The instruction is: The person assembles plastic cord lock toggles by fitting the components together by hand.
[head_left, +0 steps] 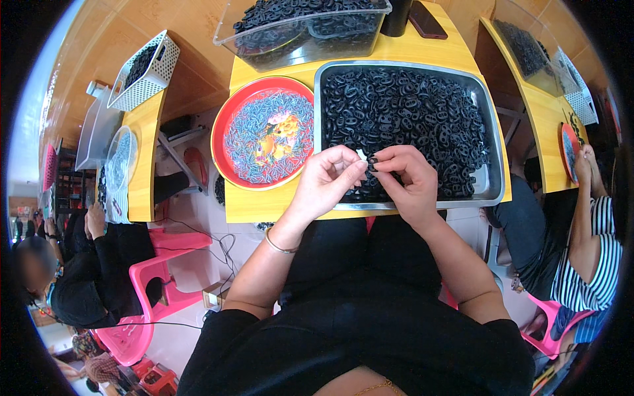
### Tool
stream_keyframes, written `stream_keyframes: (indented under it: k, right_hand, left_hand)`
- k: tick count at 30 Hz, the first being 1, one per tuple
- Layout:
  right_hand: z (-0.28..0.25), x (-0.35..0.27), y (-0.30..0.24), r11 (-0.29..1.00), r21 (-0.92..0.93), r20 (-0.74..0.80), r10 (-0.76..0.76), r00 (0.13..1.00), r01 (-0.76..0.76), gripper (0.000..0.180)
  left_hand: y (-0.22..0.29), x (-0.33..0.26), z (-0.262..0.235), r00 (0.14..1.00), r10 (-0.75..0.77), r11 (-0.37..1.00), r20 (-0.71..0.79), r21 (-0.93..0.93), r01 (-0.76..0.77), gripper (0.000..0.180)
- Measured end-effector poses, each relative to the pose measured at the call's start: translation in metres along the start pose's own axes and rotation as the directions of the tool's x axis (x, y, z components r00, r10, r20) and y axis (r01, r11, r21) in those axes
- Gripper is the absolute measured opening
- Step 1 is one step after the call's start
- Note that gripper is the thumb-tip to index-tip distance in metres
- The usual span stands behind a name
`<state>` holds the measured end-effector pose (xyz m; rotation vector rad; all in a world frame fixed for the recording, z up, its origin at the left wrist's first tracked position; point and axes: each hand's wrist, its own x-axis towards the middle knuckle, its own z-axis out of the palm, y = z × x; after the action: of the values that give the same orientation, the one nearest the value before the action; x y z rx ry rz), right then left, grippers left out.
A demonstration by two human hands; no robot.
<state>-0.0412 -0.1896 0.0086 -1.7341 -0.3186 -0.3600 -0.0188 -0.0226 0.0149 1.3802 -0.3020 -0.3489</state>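
Observation:
My left hand (pixel 330 181) and my right hand (pixel 411 177) meet fingertip to fingertip over the near edge of a metal tray (pixel 496 173). Between the right thumb and fingers is a small black plastic piece (pixel 372 164). My left fingers are pinched together against it; a small white bit (pixel 361 154) shows at their tips, and I cannot tell whether it is held or wrapped on a finger. Many similar black pieces (pixel 403 105) with holes fill the tray. Left of it, a round red tray (pixel 223 153) holds many thin silvery-blue pieces (pixel 241 135).
Behind the metal tray stands a clear plastic bin (pixel 290 56) of black pieces. A dark cylinder (pixel 396 18) and a phone (pixel 427 20) lie beside it on the yellow table (pixel 264 206). Co-workers sit at tables left and right. A pink chair (pixel 168 264) is at left.

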Motion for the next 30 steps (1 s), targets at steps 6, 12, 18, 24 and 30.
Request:
stream_keyframes:
  k: [6, 12, 18, 24, 30]
  right_hand:
    - [0.0003, -0.0001, 0.0002, 1.000, -0.019, 0.002, -0.021, 1.000, 0.021, 0.012]
    - [0.0029, 0.0012, -0.0024, 0.999, 0.041, 0.009, -0.005, 1.000, 0.005, 0.015]
    - [0.0002, 0.0011, -0.0049, 0.944, 0.236, 0.084, 0.215, 0.973, -0.229, 0.019]
    - [-0.0023, 0.0014, -0.0050, 0.935, 0.219, 0.139, 0.254, 0.957, -0.280, 0.017]
    - [-0.0046, 0.0017, -0.0047, 0.912, 0.238, 0.163, 0.301, 0.940, -0.333, 0.014]
  left_hand:
    - [-0.0009, 0.0007, -0.0006, 1.000, 0.001, 1.000, -0.014, -0.008, -0.001, 0.008]
    - [-0.0025, 0.0010, -0.0018, 1.000, -0.013, 0.999, -0.013, -0.031, 0.012, 0.007]
    - [-0.0023, 0.0002, -0.0006, 1.000, 0.015, 0.997, -0.018, -0.075, -0.017, 0.005]
    - [-0.0014, 0.0001, 0.0017, 1.000, 0.018, 0.999, -0.009, -0.048, -0.019, 0.003]
    - [-0.0067, 0.0000, 0.0017, 0.998, 0.067, 0.996, -0.015, -0.063, -0.068, 0.004]
